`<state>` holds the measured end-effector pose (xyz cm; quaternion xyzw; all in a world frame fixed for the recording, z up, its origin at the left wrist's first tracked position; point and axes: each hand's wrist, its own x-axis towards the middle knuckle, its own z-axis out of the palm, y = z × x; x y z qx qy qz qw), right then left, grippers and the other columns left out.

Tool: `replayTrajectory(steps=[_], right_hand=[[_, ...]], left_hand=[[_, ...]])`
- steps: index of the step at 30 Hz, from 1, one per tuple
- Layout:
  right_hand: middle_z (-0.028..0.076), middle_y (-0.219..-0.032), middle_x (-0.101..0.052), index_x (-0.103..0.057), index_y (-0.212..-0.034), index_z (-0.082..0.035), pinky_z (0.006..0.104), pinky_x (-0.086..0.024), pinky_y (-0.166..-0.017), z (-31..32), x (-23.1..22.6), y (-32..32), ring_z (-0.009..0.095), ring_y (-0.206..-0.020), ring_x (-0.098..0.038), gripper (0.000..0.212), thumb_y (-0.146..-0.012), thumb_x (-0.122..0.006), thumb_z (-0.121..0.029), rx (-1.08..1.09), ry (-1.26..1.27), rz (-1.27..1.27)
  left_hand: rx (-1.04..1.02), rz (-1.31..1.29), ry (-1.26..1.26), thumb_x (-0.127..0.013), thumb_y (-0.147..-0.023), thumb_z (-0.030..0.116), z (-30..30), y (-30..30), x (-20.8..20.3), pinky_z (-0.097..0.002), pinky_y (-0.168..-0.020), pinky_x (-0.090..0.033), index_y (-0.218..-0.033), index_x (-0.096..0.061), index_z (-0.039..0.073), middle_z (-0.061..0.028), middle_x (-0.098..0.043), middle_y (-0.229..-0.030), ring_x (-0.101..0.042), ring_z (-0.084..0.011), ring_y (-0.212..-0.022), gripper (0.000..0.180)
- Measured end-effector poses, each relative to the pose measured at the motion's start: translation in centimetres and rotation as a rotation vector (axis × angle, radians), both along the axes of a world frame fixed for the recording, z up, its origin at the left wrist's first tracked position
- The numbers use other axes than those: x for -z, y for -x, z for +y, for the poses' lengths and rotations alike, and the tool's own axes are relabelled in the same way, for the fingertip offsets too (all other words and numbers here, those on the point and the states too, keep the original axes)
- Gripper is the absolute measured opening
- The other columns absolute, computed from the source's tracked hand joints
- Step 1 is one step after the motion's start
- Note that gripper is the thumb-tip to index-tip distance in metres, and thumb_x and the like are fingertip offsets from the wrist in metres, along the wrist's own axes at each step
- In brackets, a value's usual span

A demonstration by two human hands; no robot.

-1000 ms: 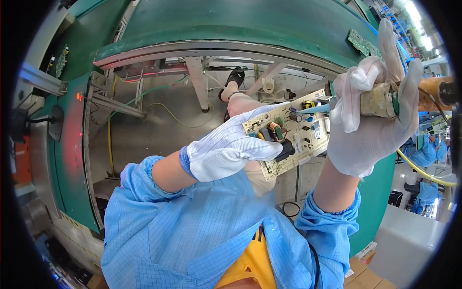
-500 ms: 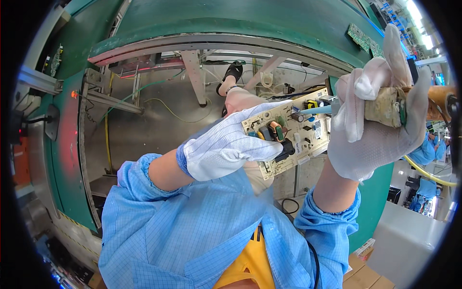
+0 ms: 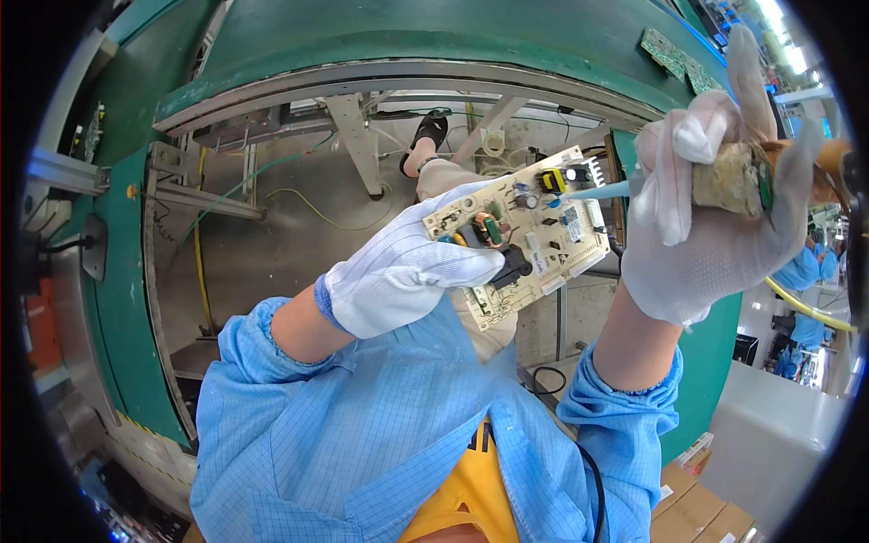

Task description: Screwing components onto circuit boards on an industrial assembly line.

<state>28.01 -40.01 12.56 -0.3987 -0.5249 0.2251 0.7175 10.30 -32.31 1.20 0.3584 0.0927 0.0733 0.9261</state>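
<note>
The board point(image 3: 546, 232) is just right of the frame's centre, tilted, parts facing up. My left hand point(image 3: 398, 276), in a white glove, grips its left end, the thumb lying across its face beside the black part point(image 3: 512, 266). The coil point(image 3: 491, 231) sits just above that thumb. A pale blue nozzle point(image 3: 602, 192) points left over the board's upper right, its tip near the yellow part point(image 3: 550, 181); I can't tell whether the tip touches anything. My right hand point(image 3: 683, 244), gloved too, is wrapped around the tool point(image 3: 724, 181), with one finger sticking up toward the upper right of the frame.

My blue smock point(image 3: 380, 434) fills the lower middle. A green bench point(image 3: 407, 41) spans the top, two green boards point(image 3: 663, 54) lying on it at upper right. A yellow hose point(image 3: 807, 307) curves at the right, and cartons point(image 3: 692, 511) sit at lower right.
</note>
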Motion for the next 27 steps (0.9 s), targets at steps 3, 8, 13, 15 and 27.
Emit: replayTrajectory(steps=[3, 8, 13, 15, 27], right_hand=[[0.008, -0.072, -0.061, -0.04, -0.135, 0.014, 0.0255, -0.034, -0.043, -0.2, 0.2, -0.6, 0.008, -0.042, -0.045, 0.071, -0.099, -0.034, -0.047, 0.009, -0.005, -0.012], [0.015, -0.092, -0.065, -0.045, -0.135, 0.005, 0.0248, -0.041, -0.044, -1.1, 1.1, -3.3, 0.011, -0.059, -0.054, 0.051, -0.1, -0.038, -0.032, 0.078, -0.078, -0.304], [0.023, -0.118, -0.06, -0.049, -0.135, -0.008, 0.0273, -0.051, -0.047, -0.6, 0.9, -1.3, 0.015, -0.073, -0.059, 0.037, -0.1, -0.041, -0.015, 0.374, -0.131, -0.564], [0.025, -0.123, -0.059, -0.05, -0.135, -0.011, 0.0278, -0.053, -0.048, -0.1, 0.9, -0.3, 0.016, -0.076, -0.059, 0.037, -0.099, -0.041, -0.012, 0.434, -0.141, -0.616], [0.01, -0.072, -0.056, -0.048, -0.131, 0.009, 0.0275, -0.041, -0.048, -0.1, -0.2, 0.1, 0.014, -0.052, -0.048, 0.057, -0.102, -0.029, -0.037, 0.062, 0.013, -0.054]], left_hand=[[0.031, 0.038, 0.104, -0.068, -0.086, 0.009, 0.1, 0.3, -0.7, -0.0295, -0.099, -0.044, -0.139, -0.041, 0.0, -0.0082, -0.06, -0.122, -0.056, -0.0156, -0.114, 0.061], [-0.003, 0.068, 0.164, -0.07, -0.084, 0.007, -0.1, 0.8, -1.1, -0.0303, -0.1, -0.044, -0.14, -0.041, 0.0, -0.0092, -0.059, -0.124, -0.055, -0.0165, -0.116, 0.064], [-0.021, 0.058, 0.182, -0.074, -0.08, 0.012, -0.5, 0.8, -1.7, -0.0322, -0.103, -0.042, -0.139, -0.043, -0.001, -0.0102, -0.058, -0.127, -0.054, -0.0179, -0.119, 0.068], [-0.029, 0.038, 0.183, -0.074, -0.079, 0.013, -0.5, 0.8, -1.9, -0.0327, -0.103, -0.041, -0.139, -0.044, -0.001, -0.0104, -0.057, -0.127, -0.054, -0.0182, -0.119, 0.069], [-0.078, 0.011, 0.262, -0.064, -0.085, 0.002, -0.3, 1.3, -0.7, -0.0412, -0.095, -0.053, -0.137, -0.042, -0.004, -0.0193, -0.059, -0.124, -0.063, -0.0279, -0.109, 0.057]])
